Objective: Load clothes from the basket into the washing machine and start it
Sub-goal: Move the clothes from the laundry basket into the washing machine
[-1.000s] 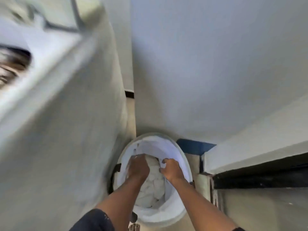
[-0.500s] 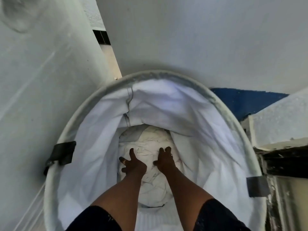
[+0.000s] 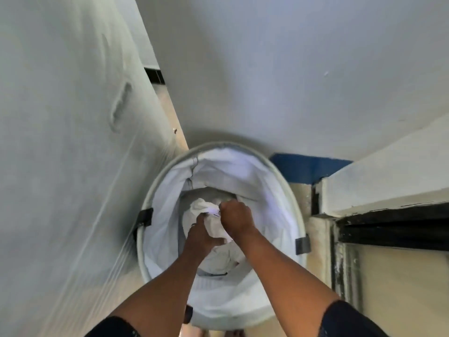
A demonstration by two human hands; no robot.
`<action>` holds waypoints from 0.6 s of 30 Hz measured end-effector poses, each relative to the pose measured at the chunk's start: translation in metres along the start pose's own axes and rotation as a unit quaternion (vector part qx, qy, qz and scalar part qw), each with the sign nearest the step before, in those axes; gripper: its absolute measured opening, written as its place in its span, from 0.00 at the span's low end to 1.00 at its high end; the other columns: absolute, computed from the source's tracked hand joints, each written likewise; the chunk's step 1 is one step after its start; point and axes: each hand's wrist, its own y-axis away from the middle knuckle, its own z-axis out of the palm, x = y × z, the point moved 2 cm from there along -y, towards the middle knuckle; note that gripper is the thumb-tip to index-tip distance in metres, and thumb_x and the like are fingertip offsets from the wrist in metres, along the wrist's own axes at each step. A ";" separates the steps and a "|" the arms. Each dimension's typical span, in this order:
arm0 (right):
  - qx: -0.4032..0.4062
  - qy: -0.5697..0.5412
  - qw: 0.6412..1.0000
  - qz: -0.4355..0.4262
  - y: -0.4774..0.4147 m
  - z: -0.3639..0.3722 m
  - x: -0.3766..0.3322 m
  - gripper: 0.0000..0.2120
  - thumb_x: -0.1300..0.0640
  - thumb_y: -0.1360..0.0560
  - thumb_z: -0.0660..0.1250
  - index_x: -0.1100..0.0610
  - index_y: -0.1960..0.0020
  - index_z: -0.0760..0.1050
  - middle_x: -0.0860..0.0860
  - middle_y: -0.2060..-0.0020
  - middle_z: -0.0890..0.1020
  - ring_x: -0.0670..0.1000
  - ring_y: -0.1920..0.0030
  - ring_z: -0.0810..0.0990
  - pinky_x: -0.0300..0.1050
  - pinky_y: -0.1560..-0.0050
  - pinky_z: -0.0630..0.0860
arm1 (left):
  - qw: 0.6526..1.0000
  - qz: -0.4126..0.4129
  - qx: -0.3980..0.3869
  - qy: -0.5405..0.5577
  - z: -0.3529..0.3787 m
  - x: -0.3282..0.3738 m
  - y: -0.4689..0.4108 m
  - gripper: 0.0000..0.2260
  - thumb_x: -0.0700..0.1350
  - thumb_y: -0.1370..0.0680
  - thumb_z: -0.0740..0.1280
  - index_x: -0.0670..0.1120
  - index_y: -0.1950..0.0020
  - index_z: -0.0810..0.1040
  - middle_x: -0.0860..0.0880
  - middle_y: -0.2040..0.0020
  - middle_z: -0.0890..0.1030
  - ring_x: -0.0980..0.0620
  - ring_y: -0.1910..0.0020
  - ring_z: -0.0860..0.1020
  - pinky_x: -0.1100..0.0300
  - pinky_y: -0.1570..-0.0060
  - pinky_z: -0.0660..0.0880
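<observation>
A round laundry basket (image 3: 286, 181) with a white fabric liner stands on the floor below me, wedged between the washing machine and the wall. Inside it lies a heap of white clothes (image 3: 220, 260). Both my hands are down in the basket. My left hand (image 3: 201, 235) and my right hand (image 3: 234, 216) each grip a bunched white garment (image 3: 202, 205) that is lifted a little above the heap. The washing machine's white side panel (image 3: 73, 166), wrapped in clear film, fills the left of the view; its opening and controls are out of sight.
A pale wall (image 3: 291, 69) rises just behind the basket. To the right is a white ledge (image 3: 388, 176) above a black-framed doorway or sill (image 3: 388, 229), with a blue patch (image 3: 306, 167) at the wall's base. A strip of tan floor (image 3: 175, 122) shows between machine and wall.
My hands lay spread on the clothes heap before; now both have closed on a white garment and raised it. My head has pulled back, so the basket looks smaller.
</observation>
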 end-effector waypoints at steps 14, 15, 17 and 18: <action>0.116 -0.243 0.955 -0.127 0.253 -0.419 -0.101 0.06 0.60 0.24 0.64 0.60 0.57 0.78 0.51 0.65 0.77 0.49 0.60 0.72 0.34 0.64 0.65 | 0.958 0.243 0.137 0.060 -0.177 0.294 0.317 0.26 0.50 0.30 0.72 0.45 0.37 0.66 0.47 0.45 0.77 0.46 0.47 0.77 0.58 0.55 0.70; 0.136 -0.238 0.952 -0.134 0.273 -0.446 -0.108 0.07 0.58 0.24 0.64 0.60 0.57 0.78 0.53 0.63 0.79 0.49 0.60 0.73 0.35 0.63 0.65 | 0.954 0.262 0.129 0.065 -0.191 0.310 0.339 0.26 0.50 0.27 0.71 0.46 0.35 0.64 0.49 0.45 0.78 0.46 0.46 0.77 0.59 0.54 0.70; 0.159 -0.214 0.952 -0.152 0.308 -0.496 -0.119 0.06 0.56 0.25 0.66 0.58 0.56 0.79 0.52 0.62 0.79 0.49 0.59 0.74 0.38 0.63 0.65 | 0.942 0.306 0.131 0.045 -0.220 0.336 0.378 0.26 0.49 0.24 0.69 0.47 0.30 0.62 0.49 0.42 0.77 0.46 0.43 0.77 0.61 0.51 0.68; 0.161 -0.191 0.956 -0.154 0.322 -0.517 -0.122 0.07 0.54 0.26 0.69 0.57 0.54 0.79 0.50 0.61 0.78 0.48 0.58 0.74 0.39 0.61 0.65 | 0.937 0.320 0.139 0.026 -0.235 0.347 0.391 0.27 0.49 0.24 0.68 0.48 0.28 0.61 0.48 0.40 0.77 0.46 0.41 0.76 0.61 0.50 0.67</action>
